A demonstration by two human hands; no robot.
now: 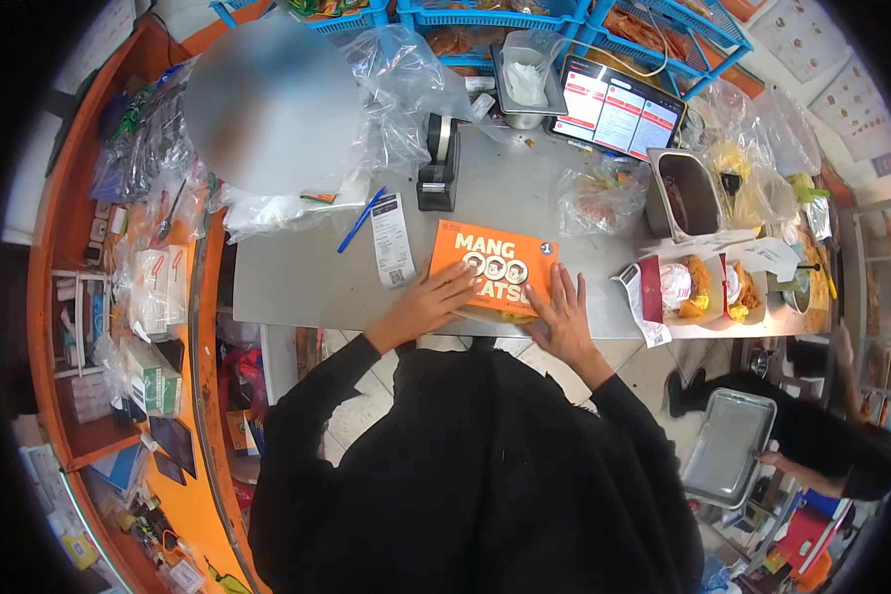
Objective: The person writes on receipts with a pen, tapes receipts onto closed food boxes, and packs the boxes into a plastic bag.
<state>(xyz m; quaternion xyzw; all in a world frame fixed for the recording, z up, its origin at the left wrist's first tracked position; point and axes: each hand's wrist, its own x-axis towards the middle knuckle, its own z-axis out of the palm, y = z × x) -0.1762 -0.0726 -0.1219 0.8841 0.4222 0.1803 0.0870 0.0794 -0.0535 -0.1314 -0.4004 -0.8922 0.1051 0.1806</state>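
An orange takeaway food box (495, 246) with "MANG" lettering and round face prints sits near the front edge of the metal counter. Something yellowish shows at its front edge. My left hand (434, 302) lies on the box's left front part, fingers stretched out. On the right side, my right hand (566, 319) touches the box with its fingers spread. To the left of the box are a printed receipt (393, 241) and a blue pen (360, 220). Behind it stands a black tape dispenser (440, 170).
Two open boxes with fried chicken (698, 287) stand at the counter's right front. Behind them are a steel container (685, 193) and a tablet (617, 105). Plastic bags (396, 94) lie at the back. At the lower right, a person holds a metal tray (730, 447).
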